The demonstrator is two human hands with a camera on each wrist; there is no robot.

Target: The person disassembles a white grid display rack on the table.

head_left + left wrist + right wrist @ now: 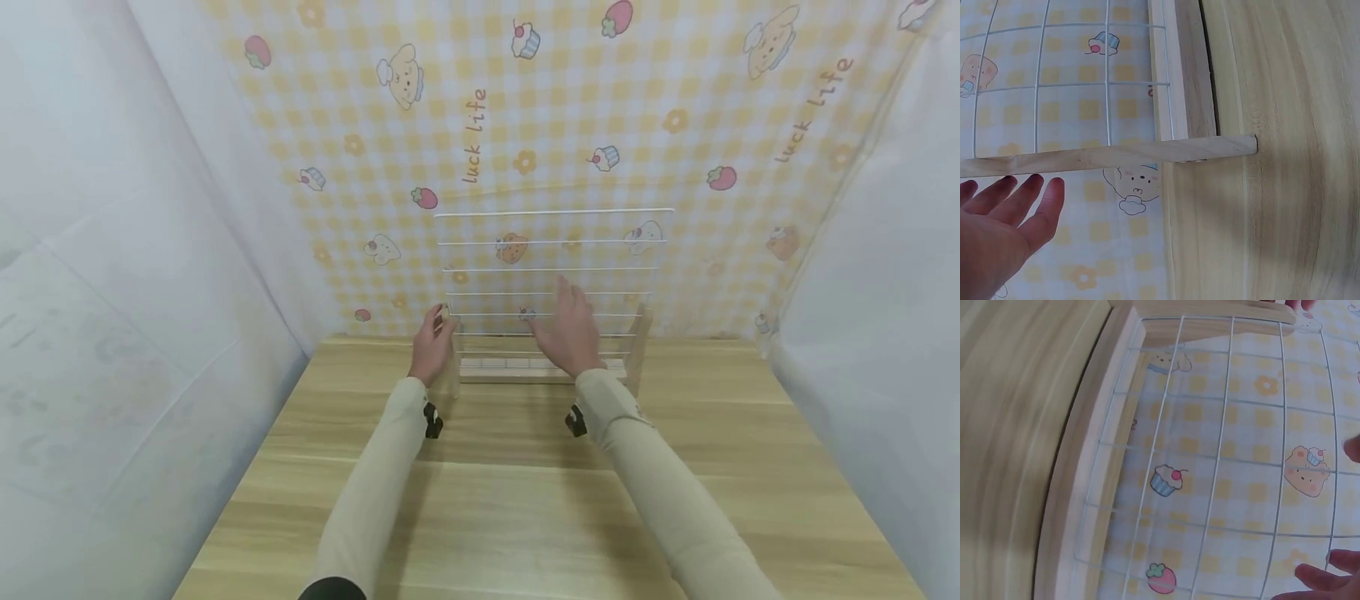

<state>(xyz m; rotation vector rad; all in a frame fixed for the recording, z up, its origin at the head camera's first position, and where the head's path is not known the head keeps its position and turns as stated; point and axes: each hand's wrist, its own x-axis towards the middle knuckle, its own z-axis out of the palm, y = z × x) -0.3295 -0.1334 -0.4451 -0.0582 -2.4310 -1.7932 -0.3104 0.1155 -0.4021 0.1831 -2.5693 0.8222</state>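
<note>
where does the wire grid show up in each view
Head: wire grid in the middle, partly covered by the right hand.
Left wrist: grid at upper left.
Right wrist: grid across the centre and right.
Shared landmark: yellow checked cloth, seen through the wires.

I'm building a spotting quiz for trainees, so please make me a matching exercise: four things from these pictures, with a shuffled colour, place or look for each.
1. wire grid
2. patterned cloth
3. tabletop
4. right sleeve

A. behind the grid
B. plain beige fabric
C. white, with crossing wires
D. flat, with wood grain

Pairs: 1-C, 2-A, 3-D, 4-B
</note>
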